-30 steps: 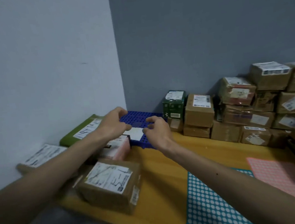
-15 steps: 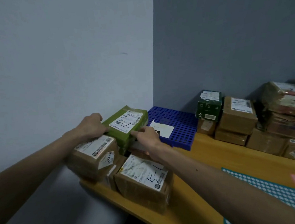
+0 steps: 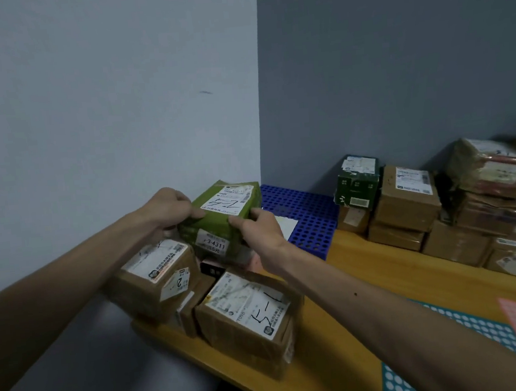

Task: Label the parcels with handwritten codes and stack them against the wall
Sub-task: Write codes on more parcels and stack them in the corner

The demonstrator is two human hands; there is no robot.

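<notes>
head view, the only one: both hands are on the green parcel (image 3: pixel 221 220), which sits raised at the left end of the table (image 3: pixel 366 273), close to the pale wall (image 3: pixel 103 115), on top of other packages. left hand (image 3: pixel 170 210) is curled round its left edge, thumb on top near the label; right hand (image 3: pixel 258 229) closes on the right front corner, fingers bent against the side. whether the parcel is bearing fully on the stack or partly carried, cannot tell.

done so far, judged from what lies here — the green parcel's label carries a handwritten code, and so does the brown box at the front (image 3: pixel 249 324). the brown box to the left (image 3: pixel 154 276) shows pen strokes on its label too, though blurred. these three are grouped by the left wall.

left to do — a large heap of brown parcels (image 3: pixel 477 216) along the grey back wall shows printed labels only, no handwriting that i can make out at this size. a dark green box (image 3: pixel 357 183) stands among them. a blue perforated tray (image 3: pixel 308 219) with a white slip (image 3: pixel 285 224) sits in the corner.

judgement: early in the task; most parcels remain unmarked.
</notes>
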